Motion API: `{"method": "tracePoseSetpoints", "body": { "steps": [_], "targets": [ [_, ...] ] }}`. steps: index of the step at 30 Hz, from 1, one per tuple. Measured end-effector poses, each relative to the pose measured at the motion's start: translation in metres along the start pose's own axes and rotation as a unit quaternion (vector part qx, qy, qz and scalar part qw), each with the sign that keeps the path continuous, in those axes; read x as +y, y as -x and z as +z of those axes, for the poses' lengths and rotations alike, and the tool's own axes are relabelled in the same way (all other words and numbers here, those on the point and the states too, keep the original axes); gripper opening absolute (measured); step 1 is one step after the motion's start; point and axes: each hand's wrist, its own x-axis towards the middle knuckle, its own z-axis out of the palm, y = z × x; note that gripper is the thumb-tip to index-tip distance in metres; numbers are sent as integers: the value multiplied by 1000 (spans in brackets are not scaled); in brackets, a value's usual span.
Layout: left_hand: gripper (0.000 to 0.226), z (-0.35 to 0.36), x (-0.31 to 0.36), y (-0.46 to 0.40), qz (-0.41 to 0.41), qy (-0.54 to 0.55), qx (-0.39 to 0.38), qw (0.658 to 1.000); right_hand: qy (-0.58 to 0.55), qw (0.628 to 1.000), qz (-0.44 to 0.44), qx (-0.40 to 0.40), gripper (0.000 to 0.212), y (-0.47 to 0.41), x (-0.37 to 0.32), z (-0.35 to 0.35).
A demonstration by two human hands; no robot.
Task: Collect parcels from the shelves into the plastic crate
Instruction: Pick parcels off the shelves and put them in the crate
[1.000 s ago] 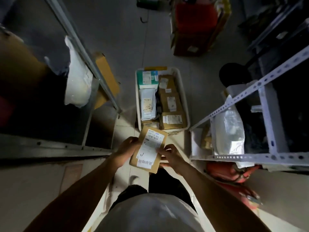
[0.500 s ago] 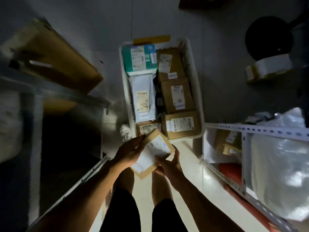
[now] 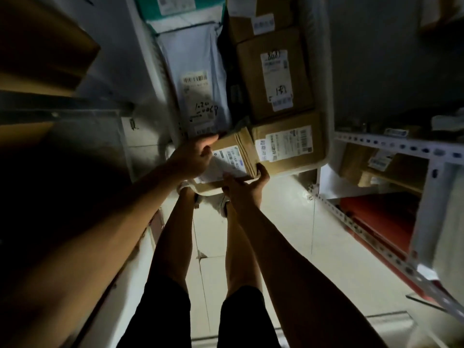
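Holding flat parcel [image 3: 232, 156] both hands, tilted over crate [image 3: 324, 101].

Brown parcels [image 3: 275, 71], a grey-white mailer [image 3: 195, 71], white crate [image 3: 322, 96].

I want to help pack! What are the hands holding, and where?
A small brown parcel: left hand on its left side, right hand under its near right corner.

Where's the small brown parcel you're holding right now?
Head view, centre: the small brown parcel sits at the white crate's near end, held by left hand and right hand, beside the labelled box.
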Motion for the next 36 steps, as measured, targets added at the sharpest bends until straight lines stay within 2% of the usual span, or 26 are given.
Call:
{"method": "tracePoseSetpoints", "body": {
  "steps": [3,8,11,16,21,27,36],
  "targets": [
    [44,-5,-8,-2,50,-46,-26,997,-13,1000,8,6,82,3,6,3],
    [41,-4,-4,-7,92,-55,-16,994,-33,999,7,-3,74,0,3,2],
    [43,0,1,-15,78,-62,-8,995,-25,999,25,19,68,-10,-3,5],
    [45,12,0,-29,67,-101,5,993,106,990,19,92,57,-22,-5,14],
    [49,21,-3,-38,57,-65,-42,995,79,981,28,174,59,-26,5,24],
    [70,19,-6,-42,-9,-36,-108,993,91,980,25,175,59,-30,13,18],
    [71,30,-15,-68,-54,-17,-141,988,112,976,40,183,65,-45,16,20]
  ]
}}
